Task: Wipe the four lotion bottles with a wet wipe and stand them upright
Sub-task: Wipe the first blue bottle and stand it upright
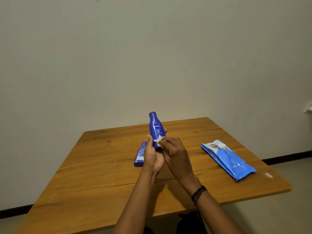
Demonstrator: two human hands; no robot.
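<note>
Head view, looking down over a wooden desk (pixel 101 166). The left hand (pixel 152 157) grips a blue lotion bottle (pixel 156 127) by its lower half, with the thumb on the near-left side and the fingers (pixel 165 131) curled round the far side. The bottle is held upright, cap uppermost, and its base is hidden between the two hands. The right hand (pixel 175 154) pinches a small white wet wipe (pixel 158 141) and presses it against the bottle's lower front, just right of the left thumb. A second bottle (pixel 140 155), also blue, lies on its side on the desk, just left of the left hand's fingers. A blue pack of wipes (pixel 228 159) lies flat on the desk, well to the right of the right hand's fingers, with a white flap at its far end. A dark wristband (pixel 198 193) circles the right wrist.
</note>
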